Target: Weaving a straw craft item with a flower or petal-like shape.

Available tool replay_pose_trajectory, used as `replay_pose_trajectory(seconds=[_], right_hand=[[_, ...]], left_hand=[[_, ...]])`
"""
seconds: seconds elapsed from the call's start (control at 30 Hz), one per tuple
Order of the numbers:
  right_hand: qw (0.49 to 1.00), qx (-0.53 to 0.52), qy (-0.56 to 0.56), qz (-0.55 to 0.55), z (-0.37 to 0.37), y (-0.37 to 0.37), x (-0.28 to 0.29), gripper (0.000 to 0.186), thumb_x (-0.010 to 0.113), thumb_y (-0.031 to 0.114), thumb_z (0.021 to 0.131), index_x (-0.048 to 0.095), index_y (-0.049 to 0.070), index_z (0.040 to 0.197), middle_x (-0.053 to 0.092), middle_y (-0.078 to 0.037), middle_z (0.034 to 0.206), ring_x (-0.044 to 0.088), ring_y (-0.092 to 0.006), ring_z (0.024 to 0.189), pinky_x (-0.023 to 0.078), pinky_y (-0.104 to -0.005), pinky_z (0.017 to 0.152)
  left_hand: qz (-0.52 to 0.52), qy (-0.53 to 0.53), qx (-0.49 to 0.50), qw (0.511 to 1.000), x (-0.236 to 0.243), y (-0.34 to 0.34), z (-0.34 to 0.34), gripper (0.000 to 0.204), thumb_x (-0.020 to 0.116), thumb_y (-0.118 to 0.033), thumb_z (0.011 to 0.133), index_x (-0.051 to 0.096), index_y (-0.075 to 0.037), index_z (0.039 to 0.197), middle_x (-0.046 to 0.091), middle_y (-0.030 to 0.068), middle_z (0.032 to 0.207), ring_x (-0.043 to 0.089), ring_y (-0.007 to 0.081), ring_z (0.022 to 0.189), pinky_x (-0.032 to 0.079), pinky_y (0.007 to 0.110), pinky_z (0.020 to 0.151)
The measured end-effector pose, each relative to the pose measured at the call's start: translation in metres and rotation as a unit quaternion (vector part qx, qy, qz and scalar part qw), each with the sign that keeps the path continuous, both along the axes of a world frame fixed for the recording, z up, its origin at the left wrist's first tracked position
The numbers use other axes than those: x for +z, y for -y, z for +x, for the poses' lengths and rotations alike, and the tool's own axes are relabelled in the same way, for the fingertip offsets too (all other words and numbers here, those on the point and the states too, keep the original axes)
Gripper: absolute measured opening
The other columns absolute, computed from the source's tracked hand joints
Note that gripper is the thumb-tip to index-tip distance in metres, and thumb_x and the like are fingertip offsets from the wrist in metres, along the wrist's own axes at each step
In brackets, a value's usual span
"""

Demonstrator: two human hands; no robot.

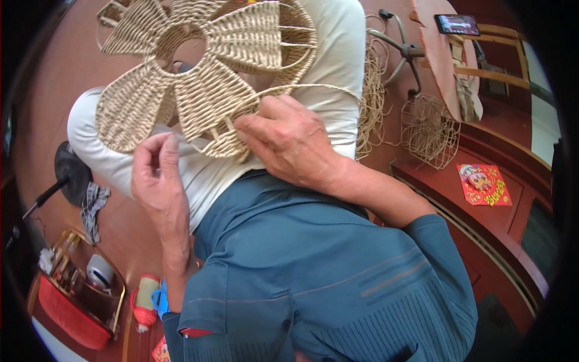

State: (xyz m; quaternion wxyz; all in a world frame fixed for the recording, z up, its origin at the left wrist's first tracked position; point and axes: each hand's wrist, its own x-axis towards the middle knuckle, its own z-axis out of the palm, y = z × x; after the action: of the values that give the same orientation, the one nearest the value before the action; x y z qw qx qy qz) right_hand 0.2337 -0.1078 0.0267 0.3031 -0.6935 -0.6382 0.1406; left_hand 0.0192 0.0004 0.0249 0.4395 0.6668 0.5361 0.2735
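Note:
A flower-shaped woven piece (217, 96) of tan twisted cord rests across my lap, with several petals around a round central hole. Its near petal is partly woven, and bare frame bars show by its lower edge. At that edge my right hand (286, 136) is closed, fingertips pressed against the bars and weave. From beside its knuckles a loose cord (325, 87) arcs right over my thigh. Below the left petal my left hand (158, 166) is raised, thumb and curled fingers together. Whatever is in that pinch, if anything, is hidden.
A heap of loose cord (374, 90) hangs right of my leg, near a wire frame basket (429, 130). A phone (456, 25) lies on a chair at upper right. Red-seated furniture (72, 314) stands lower left, and a black round base (72, 172) is at left.

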Motion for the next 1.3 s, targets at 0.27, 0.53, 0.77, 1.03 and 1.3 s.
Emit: replay_pose_trajectory(seconds=[0.27,0.53,0.77,1.03,1.3], right_hand=[[0.999,0.019,0.009,-0.028,-0.001,-0.006,0.005,0.011,0.074,0.015,0.096,0.076,0.011,0.107,0.058,-0.009,0.088,0.064,-0.0306,0.085,0.054,-0.0435,0.074],[0.999,-0.011,-0.029,0.017,-0.007,-0.005,-0.003,0.009,0.075,0.014,0.094,0.070,0.008,0.100,0.061,-0.009,0.091,0.063,-0.0303,0.086,0.055,-0.0426,0.077],[0.998,-0.023,-0.048,0.036,-0.007,-0.004,-0.005,0.013,0.077,0.013,0.092,0.068,0.007,0.099,0.062,-0.010,0.093,0.064,-0.0313,0.089,0.054,-0.0429,0.079],[0.997,-0.025,-0.059,0.041,-0.005,-0.002,-0.008,0.014,0.077,0.013,0.090,0.067,0.008,0.098,0.060,-0.010,0.091,0.064,-0.0319,0.085,0.054,-0.0434,0.077],[0.997,-0.028,-0.055,0.053,-0.004,-0.002,-0.005,0.014,0.077,0.014,0.090,0.066,0.009,0.096,0.059,-0.009,0.090,0.063,-0.0314,0.083,0.053,-0.0434,0.074]], left_hand=[[-0.395,0.320,-0.009,0.861,-0.024,0.014,0.027,0.051,0.076,-0.015,0.102,0.058,0.002,0.146,0.070,0.0090,0.133,0.065,0.0158,0.118,0.053,0.034,0.103],[-0.393,0.331,0.008,0.858,-0.036,0.015,0.034,0.042,0.075,-0.008,0.099,0.065,-0.001,0.139,0.072,0.0053,0.130,0.066,0.0167,0.119,0.048,0.036,0.110],[-0.386,0.324,0.006,0.864,-0.030,0.018,0.037,0.044,0.076,-0.009,0.100,0.063,0.000,0.142,0.071,0.0072,0.133,0.065,0.0176,0.122,0.048,0.036,0.111],[-0.384,0.369,0.046,0.845,-0.033,0.024,0.035,0.048,0.074,-0.002,0.099,0.060,-0.001,0.145,0.071,0.0085,0.132,0.066,0.0171,0.120,0.048,0.035,0.111],[-0.512,0.451,0.075,0.727,-0.052,0.014,0.019,0.054,0.076,-0.006,0.097,0.058,-0.001,0.147,0.070,0.0094,0.136,0.066,0.0203,0.124,0.048,0.041,0.115]])
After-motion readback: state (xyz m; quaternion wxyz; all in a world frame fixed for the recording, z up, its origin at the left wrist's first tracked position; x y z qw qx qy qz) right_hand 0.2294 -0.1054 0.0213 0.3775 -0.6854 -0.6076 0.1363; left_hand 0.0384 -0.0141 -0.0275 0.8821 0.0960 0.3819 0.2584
